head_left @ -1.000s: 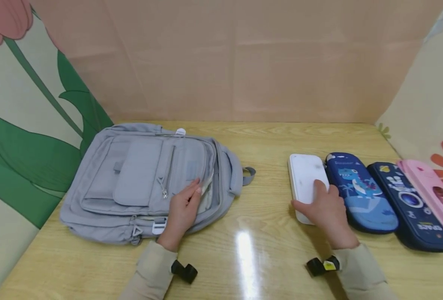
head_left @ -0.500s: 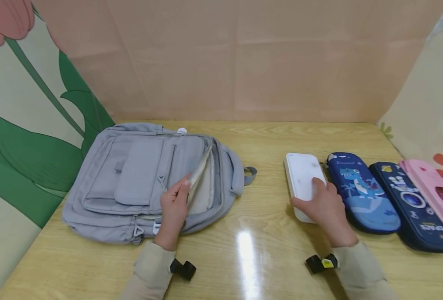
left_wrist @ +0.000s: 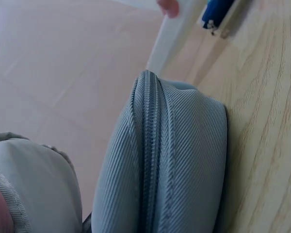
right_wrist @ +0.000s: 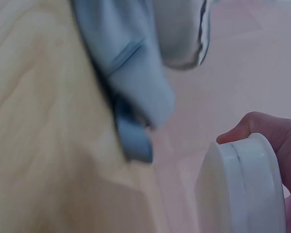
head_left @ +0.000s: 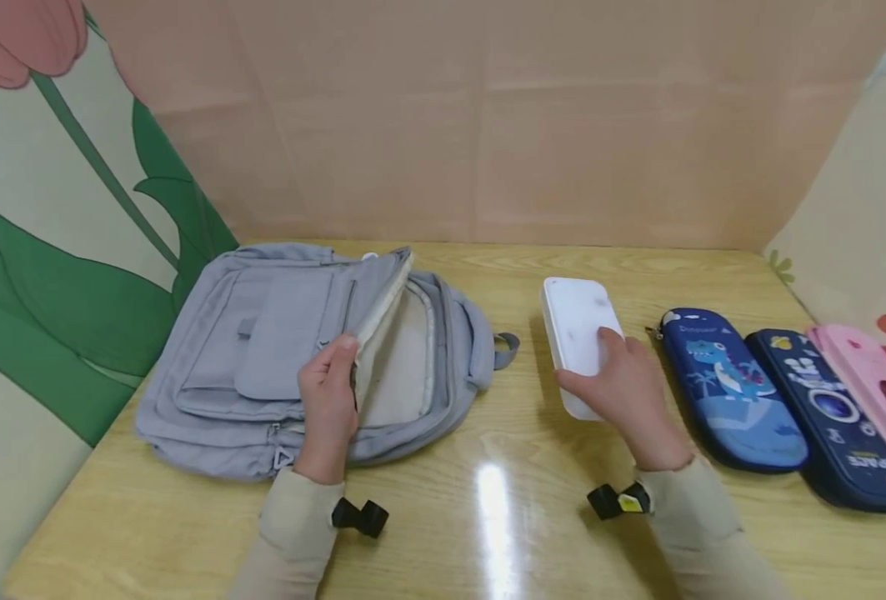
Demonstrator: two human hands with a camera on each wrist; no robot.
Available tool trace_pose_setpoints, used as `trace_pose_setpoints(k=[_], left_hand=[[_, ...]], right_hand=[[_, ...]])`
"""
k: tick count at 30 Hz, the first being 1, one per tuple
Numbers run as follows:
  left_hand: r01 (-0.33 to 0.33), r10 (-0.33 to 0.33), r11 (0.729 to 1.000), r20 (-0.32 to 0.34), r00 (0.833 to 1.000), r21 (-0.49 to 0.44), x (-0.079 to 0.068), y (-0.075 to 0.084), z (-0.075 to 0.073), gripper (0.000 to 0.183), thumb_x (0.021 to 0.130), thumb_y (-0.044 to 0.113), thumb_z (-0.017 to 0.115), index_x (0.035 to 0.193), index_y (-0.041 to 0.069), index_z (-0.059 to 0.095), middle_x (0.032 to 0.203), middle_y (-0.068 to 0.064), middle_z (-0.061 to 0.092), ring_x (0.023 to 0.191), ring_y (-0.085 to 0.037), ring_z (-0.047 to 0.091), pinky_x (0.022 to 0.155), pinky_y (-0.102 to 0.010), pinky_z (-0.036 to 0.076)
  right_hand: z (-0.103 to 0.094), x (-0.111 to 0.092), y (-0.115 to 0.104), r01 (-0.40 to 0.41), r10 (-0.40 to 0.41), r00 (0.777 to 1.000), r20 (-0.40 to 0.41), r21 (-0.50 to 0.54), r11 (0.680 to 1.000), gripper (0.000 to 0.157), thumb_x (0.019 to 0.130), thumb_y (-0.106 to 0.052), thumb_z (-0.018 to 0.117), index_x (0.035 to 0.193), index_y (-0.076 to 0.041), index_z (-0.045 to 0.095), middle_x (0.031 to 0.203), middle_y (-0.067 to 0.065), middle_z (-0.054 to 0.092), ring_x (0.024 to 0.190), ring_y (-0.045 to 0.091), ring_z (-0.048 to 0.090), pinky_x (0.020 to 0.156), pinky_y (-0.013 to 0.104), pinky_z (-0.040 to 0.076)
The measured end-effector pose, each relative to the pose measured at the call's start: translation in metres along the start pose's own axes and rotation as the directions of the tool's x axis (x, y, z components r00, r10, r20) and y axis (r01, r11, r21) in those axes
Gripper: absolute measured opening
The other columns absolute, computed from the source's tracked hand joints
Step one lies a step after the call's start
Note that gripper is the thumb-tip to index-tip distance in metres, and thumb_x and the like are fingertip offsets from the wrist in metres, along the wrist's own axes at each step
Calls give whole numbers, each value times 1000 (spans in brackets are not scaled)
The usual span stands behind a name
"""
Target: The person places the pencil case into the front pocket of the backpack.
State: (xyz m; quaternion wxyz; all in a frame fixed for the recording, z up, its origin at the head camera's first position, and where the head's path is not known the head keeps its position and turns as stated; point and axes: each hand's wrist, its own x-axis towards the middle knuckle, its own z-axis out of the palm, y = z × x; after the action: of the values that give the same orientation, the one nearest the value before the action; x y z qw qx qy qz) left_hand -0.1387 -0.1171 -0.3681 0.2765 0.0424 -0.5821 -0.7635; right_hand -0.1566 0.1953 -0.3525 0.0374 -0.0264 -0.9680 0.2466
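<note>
A grey backpack (head_left: 277, 333) lies flat on the left of the table, its main compartment unzipped. My left hand (head_left: 330, 400) pinches the edge of its front flap (head_left: 382, 312) and holds it lifted, so the pale lining (head_left: 405, 367) shows. In the left wrist view the flap (left_wrist: 36, 177) stands apart from the zipped side (left_wrist: 191, 150). My right hand (head_left: 630, 396) grips a white plastic case (head_left: 579, 329) with rounded corners, thumb on one side and fingers on the other. The right wrist view shows the case (right_wrist: 254, 189) raised off the table, a seam running round it.
Right of the white case lie a blue dinosaur pencil case (head_left: 735, 383), a navy space pencil case (head_left: 833, 408) and a pink pencil case (head_left: 870, 367), side by side. The backpack's top loop (head_left: 506, 350) points right. A pinkish wall (head_left: 480, 125) stands behind the wooden table (head_left: 427, 517).
My left hand has pulled the backpack's flap up and leftward, widening the opening. My right hand has lifted the white case and moved it left, away from the dinosaur pencil case.
</note>
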Motion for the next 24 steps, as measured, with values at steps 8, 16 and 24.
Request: trace_pose_setpoints(k=[8, 16, 24], left_hand=[[-52, 50, 974, -14, 999, -221, 3, -2, 2, 31, 88, -2, 52, 74, 16, 73, 76, 5, 67, 67, -5, 58, 63, -18, 49], [4, -4, 960, 1, 1000, -280, 5, -2, 1, 34, 89, -1, 48, 71, 15, 72, 67, 4, 63, 58, -5, 55, 55, -19, 47], [70, -87, 933, -30, 996, -353, 6, 0, -3, 36, 91, 0, 44, 69, 11, 69, 66, 1, 60, 59, -8, 55, 54, -21, 46]], right_hand=[[2, 3, -49, 74, -75, 997, 7, 74, 995, 83, 72, -41, 69, 134, 4, 38, 118, 30, 44, 92, 41, 51, 73, 51, 45], [25, 1, -95, 168, -172, 985, 23, 131, 977, 86, 68, -44, 70, 134, 2, 41, 115, 27, 48, 91, 38, 52, 75, 47, 46], [56, 6, -134, 201, -214, 973, 88, 136, 970, 86, 69, -49, 69, 136, -4, 40, 122, 24, 45, 98, 36, 51, 79, 45, 46]])
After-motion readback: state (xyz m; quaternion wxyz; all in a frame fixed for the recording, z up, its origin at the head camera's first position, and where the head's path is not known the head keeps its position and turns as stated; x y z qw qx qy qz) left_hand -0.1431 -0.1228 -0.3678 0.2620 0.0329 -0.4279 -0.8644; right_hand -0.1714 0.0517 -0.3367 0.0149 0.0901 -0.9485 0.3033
